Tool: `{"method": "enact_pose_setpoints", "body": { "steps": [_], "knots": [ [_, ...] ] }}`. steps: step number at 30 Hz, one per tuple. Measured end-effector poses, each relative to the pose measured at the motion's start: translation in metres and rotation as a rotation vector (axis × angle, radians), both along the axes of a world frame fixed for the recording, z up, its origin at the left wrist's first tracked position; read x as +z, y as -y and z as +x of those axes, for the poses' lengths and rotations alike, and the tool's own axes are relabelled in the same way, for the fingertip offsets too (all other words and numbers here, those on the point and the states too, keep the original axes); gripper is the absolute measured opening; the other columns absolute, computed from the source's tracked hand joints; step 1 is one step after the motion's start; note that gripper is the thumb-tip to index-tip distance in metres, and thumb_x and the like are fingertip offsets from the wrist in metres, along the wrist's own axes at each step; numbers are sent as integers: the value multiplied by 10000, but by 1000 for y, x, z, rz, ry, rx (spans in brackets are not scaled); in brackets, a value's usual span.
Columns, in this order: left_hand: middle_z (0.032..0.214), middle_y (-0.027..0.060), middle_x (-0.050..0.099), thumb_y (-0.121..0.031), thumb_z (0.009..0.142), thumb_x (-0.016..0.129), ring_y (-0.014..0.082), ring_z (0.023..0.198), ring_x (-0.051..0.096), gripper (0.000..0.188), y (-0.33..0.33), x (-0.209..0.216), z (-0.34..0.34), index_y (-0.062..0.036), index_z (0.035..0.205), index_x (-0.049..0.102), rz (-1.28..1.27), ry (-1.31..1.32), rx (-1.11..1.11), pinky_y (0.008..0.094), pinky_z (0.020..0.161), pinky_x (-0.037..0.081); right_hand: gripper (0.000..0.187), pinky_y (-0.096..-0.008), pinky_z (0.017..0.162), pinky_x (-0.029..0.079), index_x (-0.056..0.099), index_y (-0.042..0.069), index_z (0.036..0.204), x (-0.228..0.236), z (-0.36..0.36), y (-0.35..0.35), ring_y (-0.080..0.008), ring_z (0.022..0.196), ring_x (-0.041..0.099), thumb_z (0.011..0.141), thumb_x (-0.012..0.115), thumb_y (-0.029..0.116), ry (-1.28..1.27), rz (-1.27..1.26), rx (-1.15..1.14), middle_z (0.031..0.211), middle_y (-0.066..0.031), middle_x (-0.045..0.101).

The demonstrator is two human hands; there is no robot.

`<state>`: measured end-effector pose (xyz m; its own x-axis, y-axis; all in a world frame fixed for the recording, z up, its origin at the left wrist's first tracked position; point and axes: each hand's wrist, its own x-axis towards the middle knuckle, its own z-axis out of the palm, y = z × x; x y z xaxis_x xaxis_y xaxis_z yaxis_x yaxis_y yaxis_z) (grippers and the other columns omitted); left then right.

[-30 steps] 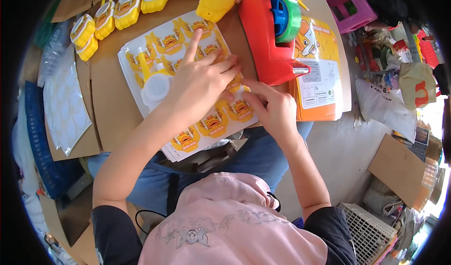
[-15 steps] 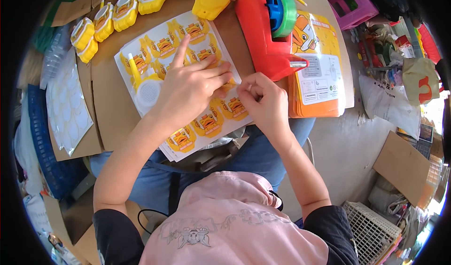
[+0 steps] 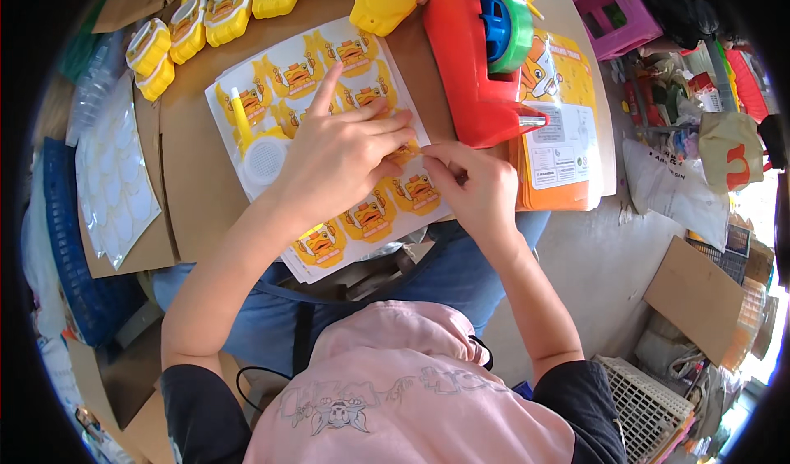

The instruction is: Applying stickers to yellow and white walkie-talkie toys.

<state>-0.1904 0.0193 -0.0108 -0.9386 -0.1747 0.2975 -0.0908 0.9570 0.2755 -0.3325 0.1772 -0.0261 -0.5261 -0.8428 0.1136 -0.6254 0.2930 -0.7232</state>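
Observation:
A stack of white sticker sheets [image 3: 399, 227] printed with yellow duck-face stickers [image 3: 415, 192] lies in front of me. My left hand [image 3: 346, 147] rests palm down across the top sheet, fingers spread and index stretched out. At the sheet's right edge my right hand [image 3: 477, 186] has thumb and index finger pinched together; whatever is between the tips is hidden. Beside my left wrist, a yellow-and-white toy walkie-talkie [image 3: 267, 159] with a round speaker grille and a yellow antenna lies on the sheet.
A red tape dispenser [image 3: 465, 85] with a green-and-blue roll stands right of the sheets, beside a stack of orange-yellow printed cards [image 3: 568, 147]. Several yellow toy walkie-talkies [image 3: 229, 9] line the far edge. A clear-wrapped white sheet [image 3: 119, 176] lies left; a pink stool [image 3: 613, 7] stands far right.
My right hand has turned slightly, and its fingertips sit lower at the sheet's edge. The left hand keeps its place on the sheet. The whole view has shifted a little.

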Motion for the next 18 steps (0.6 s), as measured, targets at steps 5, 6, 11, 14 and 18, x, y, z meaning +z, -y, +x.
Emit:
{"method": "enact_pose_setpoints", "body": {
  "steps": [5, 6, 11, 14, 18],
  "knots": [
    [1303, 3, 635, -467, 584, 838, 198, 1242, 569, 737, -3, 4, 6, -137, 1220, 663, 2, 43, -6, 582, 1196, 124, 213, -321, 511, 481, 755, 146, 1020, 17, 9, -17, -214, 532, 574, 810, 736, 118, -520, 14, 164, 650, -20, 570],
    [1340, 16, 606, -501, 546, 840, 209, 1280, 533, 828, -4, 6, 7, -115, 1252, 641, 3, 74, -14, 580, 1198, 119, 200, -323, 515, 480, 756, 146, 1010, 20, 11, -21, -201, 549, 573, 813, 734, 122, -540, 109, 180, 686, -20, 563],
    [1452, 57, 497, -522, 520, 849, 249, 1375, 421, 1020, -9, 9, 13, -61, 1371, 528, -59, 164, -39, 568, 1205, 109, 210, -339, 606, 532, 699, 123, 1013, 35, 15, -31, -212, 831, 616, 808, 733, 154, -429, 103, 313, 973, -43, 563],
    [1500, 79, 427, -490, 545, 855, 273, 1410, 362, 1081, -13, 10, 18, -38, 1433, 436, -19, 188, -41, 560, 1205, 112, 502, -401, 836, 523, 563, 35, 1245, 31, 13, -28, -331, 1022, 593, 795, 759, 140, -129, -136, 120, 1174, -171, 550],
    [1512, 101, 404, -488, 556, 856, 284, 1419, 347, 1102, -18, 9, 16, -30, 1450, 402, -33, 208, -15, 555, 1201, 123, 619, -419, 942, 473, 511, 35, 1344, 26, 14, -29, -348, 1177, 500, 816, 746, 258, -504, 49, 146, 1365, -171, 458]
  ]
}}
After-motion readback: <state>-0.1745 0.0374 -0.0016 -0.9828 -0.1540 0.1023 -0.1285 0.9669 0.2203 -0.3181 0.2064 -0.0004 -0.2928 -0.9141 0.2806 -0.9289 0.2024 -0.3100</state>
